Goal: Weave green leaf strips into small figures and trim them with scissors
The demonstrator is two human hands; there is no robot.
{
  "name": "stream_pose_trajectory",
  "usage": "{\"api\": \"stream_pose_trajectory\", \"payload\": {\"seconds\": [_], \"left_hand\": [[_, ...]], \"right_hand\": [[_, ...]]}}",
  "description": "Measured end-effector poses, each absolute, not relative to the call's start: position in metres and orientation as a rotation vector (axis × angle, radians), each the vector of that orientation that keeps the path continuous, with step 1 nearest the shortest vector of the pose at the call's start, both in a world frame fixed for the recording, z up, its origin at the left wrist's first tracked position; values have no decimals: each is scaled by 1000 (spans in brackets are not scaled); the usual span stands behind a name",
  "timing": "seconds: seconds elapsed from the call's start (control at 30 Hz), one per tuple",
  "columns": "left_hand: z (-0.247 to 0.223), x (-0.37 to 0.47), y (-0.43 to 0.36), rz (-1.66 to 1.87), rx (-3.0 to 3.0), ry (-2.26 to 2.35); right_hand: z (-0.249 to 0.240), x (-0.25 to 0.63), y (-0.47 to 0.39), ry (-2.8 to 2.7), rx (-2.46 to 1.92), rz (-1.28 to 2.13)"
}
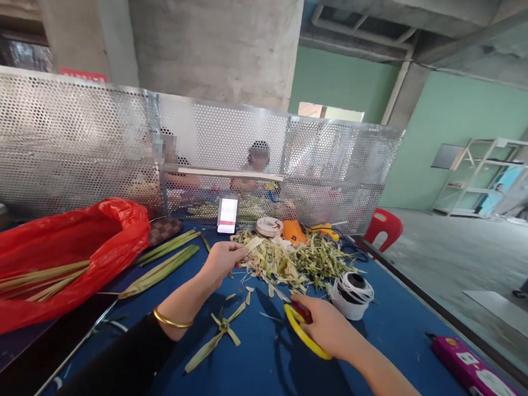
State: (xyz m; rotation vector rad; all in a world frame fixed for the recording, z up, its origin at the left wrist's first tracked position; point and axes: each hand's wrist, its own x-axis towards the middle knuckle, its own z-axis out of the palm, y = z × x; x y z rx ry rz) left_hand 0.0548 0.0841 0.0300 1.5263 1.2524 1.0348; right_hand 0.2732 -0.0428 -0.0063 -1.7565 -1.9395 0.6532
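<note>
My left hand (224, 259), with a gold bangle at its wrist, pinches a pale leaf strip (254, 244) between thumb and fingers. Scissors with yellow handles (308, 342) are gripped in my right hand (324, 321); their blades point up and left, apart from the strip. Between and below my hands, a knotted leaf piece (223, 326) with several arms lies on the blue table (245, 389). A heap of leaf trimmings (281, 263) spreads just beyond both hands. Right of the heap stands a spool of white cord (352, 294).
At left lies an open red plastic bag (115, 240) of long leaves, with loose leaves (164, 269) beside it. A lit phone (227, 215) stands before a perforated metal screen (233, 133); people sit behind it. A purple object (480, 377) lies at right, a red stool (384, 228) beyond.
</note>
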Motion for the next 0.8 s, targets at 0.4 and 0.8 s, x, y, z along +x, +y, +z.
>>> {"api": "stream_pose_trajectory", "payload": {"seconds": [0.4,0.8], "left_hand": [[6,67,98,990,1484,1240],[-3,86,92,869,1520,1122]], "right_hand": [[-6,265,-34,-1288,-1375,1226],[-17,261,-23,-1325,-1395,1189]]}}
